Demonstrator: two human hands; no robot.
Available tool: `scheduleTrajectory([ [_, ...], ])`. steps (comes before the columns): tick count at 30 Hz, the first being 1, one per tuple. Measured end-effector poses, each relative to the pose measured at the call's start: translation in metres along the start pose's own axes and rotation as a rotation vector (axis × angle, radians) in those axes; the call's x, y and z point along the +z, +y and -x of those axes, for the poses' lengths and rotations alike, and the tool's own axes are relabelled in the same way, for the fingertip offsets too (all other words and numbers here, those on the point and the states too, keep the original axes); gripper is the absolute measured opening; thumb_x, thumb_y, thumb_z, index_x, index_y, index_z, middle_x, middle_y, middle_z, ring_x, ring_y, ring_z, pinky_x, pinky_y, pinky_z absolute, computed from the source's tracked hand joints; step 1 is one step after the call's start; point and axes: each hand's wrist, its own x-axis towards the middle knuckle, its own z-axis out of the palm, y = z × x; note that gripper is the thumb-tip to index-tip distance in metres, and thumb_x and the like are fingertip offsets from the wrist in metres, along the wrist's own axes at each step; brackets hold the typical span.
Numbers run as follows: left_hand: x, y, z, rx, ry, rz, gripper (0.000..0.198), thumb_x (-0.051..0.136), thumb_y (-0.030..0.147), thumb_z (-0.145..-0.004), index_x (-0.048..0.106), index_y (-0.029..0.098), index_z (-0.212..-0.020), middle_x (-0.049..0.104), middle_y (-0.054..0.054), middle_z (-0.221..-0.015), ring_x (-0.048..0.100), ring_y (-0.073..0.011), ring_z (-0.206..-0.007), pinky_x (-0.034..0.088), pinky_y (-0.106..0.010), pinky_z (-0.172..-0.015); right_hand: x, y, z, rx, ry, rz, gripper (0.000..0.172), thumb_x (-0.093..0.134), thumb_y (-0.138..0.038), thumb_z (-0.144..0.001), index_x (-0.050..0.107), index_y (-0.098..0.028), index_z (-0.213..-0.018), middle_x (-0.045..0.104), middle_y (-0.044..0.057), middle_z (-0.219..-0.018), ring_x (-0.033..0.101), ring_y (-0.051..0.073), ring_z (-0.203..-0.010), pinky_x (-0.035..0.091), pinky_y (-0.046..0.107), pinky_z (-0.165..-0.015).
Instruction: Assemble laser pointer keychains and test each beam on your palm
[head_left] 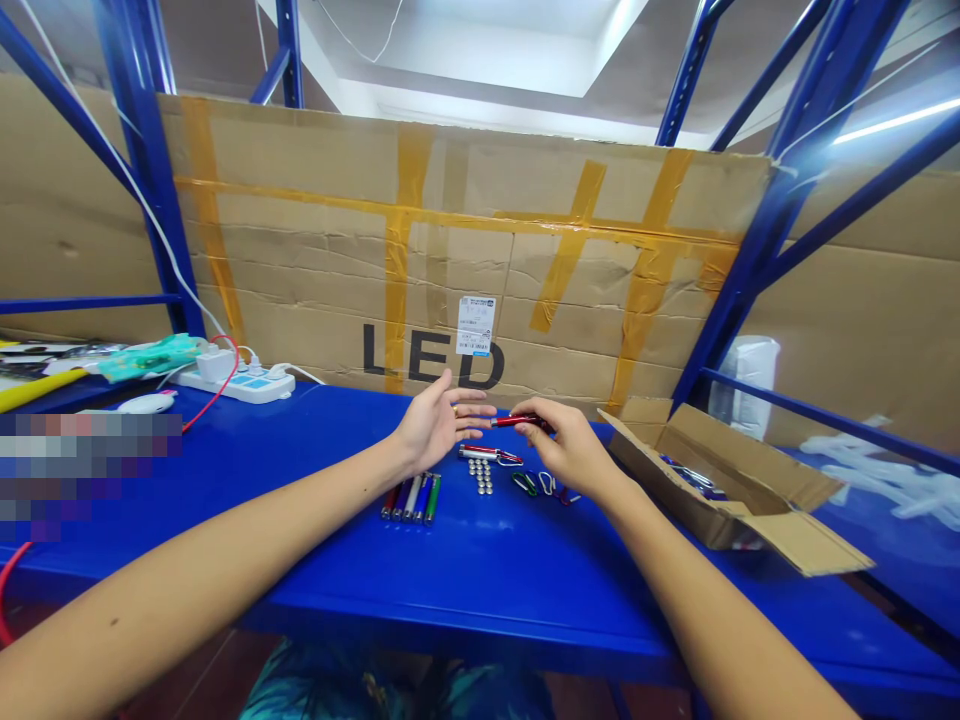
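Note:
My right hand [566, 440] pinches a small red pen-shaped torch [517, 421] and holds it level above the blue table [465, 560]. My left hand [442, 420] is open, palm turned right, fingers stretched toward the red torch's tip. Below the hands lie a silver torch with a red clip [487, 455], a cluster of small button cells [481, 476] and a few carabiner clips [536, 485]. A row of several coloured torches [411, 497] lies side by side near my left wrist.
An open cardboard box [731, 485] sits at the right. A large taped cardboard sheet marked LED [450, 260] stands behind. A white power strip [236, 383] with cables lies at the back left, beside blue rack posts [154, 170]. White plastic bags [885, 475] lie at the far right.

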Motion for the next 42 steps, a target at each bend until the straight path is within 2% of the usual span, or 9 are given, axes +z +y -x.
scheduleTrajectory([
  [13,0.0011,0.0001,-0.0003,0.004,0.014,0.002,0.062,0.031,0.062,-0.092,0.057,0.009,-0.109,0.068,-0.018,-0.1,0.065,-0.0268,-0.091,0.046,-0.038,-0.08,-0.0024,-0.002,-0.0007,-0.055,0.003,0.01,0.016,0.049,-0.014,-0.091,0.063,-0.02,-0.099,0.069,0.007,-0.097,0.063,0.019,-0.089,0.048,0.034,-0.08],
  [33,-0.0013,-0.0012,-0.0006,0.003,-0.003,0.001,0.061,0.035,0.064,-0.09,0.058,0.009,-0.108,0.069,-0.018,-0.099,0.065,-0.0261,-0.09,0.046,-0.037,-0.079,-0.003,-0.0028,0.0,-0.054,-0.051,0.006,0.018,0.049,-0.014,-0.091,0.065,-0.019,-0.099,0.069,0.007,-0.094,0.063,0.018,-0.084,0.049,0.034,-0.079],
  [42,-0.0005,0.0005,0.0008,-0.013,-0.031,-0.002,0.061,0.035,0.063,-0.091,0.058,0.009,-0.108,0.068,-0.018,-0.098,0.065,-0.0257,-0.088,0.046,-0.038,-0.08,-0.0017,-0.0029,-0.0007,-0.032,-0.031,-0.031,0.017,0.05,-0.017,-0.091,0.066,-0.019,-0.098,0.07,0.007,-0.094,0.063,0.019,-0.084,0.049,0.034,-0.079],
])
